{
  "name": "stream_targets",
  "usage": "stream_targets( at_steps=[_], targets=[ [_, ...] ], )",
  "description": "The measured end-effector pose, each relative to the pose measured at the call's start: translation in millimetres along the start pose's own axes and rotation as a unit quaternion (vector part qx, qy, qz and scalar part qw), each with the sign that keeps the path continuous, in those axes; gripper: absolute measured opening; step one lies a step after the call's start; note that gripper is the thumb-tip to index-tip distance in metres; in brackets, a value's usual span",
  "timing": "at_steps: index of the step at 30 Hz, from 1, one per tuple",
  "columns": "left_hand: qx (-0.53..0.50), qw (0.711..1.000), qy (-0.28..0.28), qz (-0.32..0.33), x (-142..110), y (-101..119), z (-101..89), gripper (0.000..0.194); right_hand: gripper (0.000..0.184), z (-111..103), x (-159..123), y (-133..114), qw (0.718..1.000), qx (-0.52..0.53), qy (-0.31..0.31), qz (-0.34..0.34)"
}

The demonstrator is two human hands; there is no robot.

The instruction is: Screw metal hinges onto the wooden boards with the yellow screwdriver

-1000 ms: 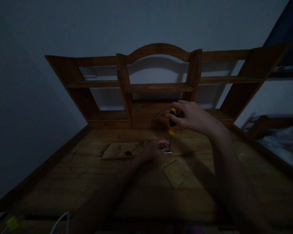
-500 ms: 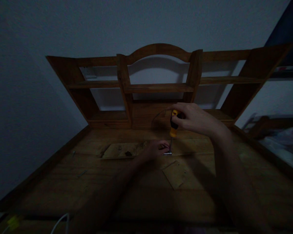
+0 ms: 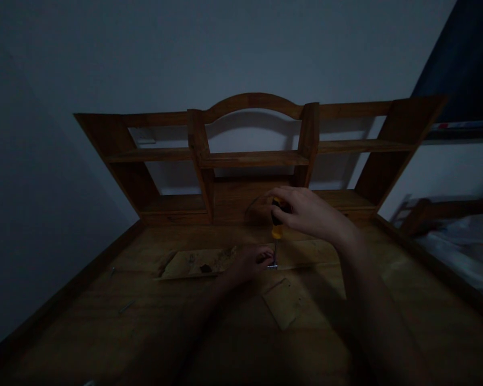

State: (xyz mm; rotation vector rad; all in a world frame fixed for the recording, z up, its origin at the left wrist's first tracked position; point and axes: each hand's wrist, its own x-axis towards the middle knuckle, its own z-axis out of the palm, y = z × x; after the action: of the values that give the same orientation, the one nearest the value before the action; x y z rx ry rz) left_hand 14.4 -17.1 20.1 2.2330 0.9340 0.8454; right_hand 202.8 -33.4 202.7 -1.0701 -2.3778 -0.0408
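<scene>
My right hand (image 3: 308,214) is closed round the handle of a yellow and black screwdriver (image 3: 277,231). The tool stands nearly upright, its shaft pointing down at a small shiny metal piece (image 3: 272,266) on a long wooden board (image 3: 306,254). Beside the shaft's lower end, my left hand (image 3: 249,262) has its fingers pinched at the metal piece. Shadow and fingers hide the exact contact and any screw at the tip. Just in front lies a loose, roughly square piece of wood (image 3: 284,304).
The board's left part (image 3: 197,264) is rough, with a dark hole. Two thin metal screws or bolts, one (image 3: 126,306) nearer and one (image 3: 112,271) farther, lie on the wooden desktop (image 3: 84,321) at left. A wooden shelf unit (image 3: 253,158) stands behind, against the wall. Light is dim.
The camera view has tilted up a little, so the scene sits lower and slightly left. Both hands keep their places at the screwdriver and metal piece.
</scene>
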Motion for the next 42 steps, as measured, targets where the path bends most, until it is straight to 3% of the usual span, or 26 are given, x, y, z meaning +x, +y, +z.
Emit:
stream_targets(
  at_steps=[6, 10, 15, 19, 23, 29, 36, 42],
  targets=[
    [-0.009, 1.0, -0.004, -0.007, 0.4, -2.2, 1.6, 0.015, 0.031, 3.9, 1.1, -0.2, 0.999, -0.018, 0.003, 0.031],
    [-0.024, 0.999, -0.001, -0.023, 1.5, -0.3, 1.4, 0.013, 0.041, 3.5, -0.3, -0.7, 1.0, 0.002, -0.005, 0.006],
    [-0.046, 0.998, 0.0, -0.042, 2.7, 5.1, -0.5, 0.013, 0.028, 1.6, -0.1, -1.7, 1.0, 0.002, -0.013, 0.014],
    [-0.061, 0.997, -0.008, -0.048, 2.7, 7.9, -2.5, 0.015, 0.029, 3.1, -0.1, -1.1, 1.0, -0.012, -0.009, 0.027],
    [-0.067, 0.997, -0.011, -0.04, 2.9, 4.0, -2.6, 0.015, 0.041, 2.6, -1.4, -1.1, 1.0, 0.016, -0.016, -0.008],
    [-0.087, 0.995, -0.001, -0.044, 3.4, -3.2, 1.7, 0.015, 0.026, 4.4, 1.9, -1.4, 1.0, 0.002, -0.005, 0.02],
    [-0.075, 0.996, -0.002, -0.048, 2.8, 3.9, -1.9, 0.017, 0.044, 2.8, -2.4, 4.1, 0.999, 0.027, -0.01, 0.014],
    [-0.061, 0.997, 0.001, -0.041, 3.0, 0.4, -1.2, 0.016, 0.03, -0.4, -2.1, 1.5, 0.999, -0.008, -0.009, 0.04]
  ],
)
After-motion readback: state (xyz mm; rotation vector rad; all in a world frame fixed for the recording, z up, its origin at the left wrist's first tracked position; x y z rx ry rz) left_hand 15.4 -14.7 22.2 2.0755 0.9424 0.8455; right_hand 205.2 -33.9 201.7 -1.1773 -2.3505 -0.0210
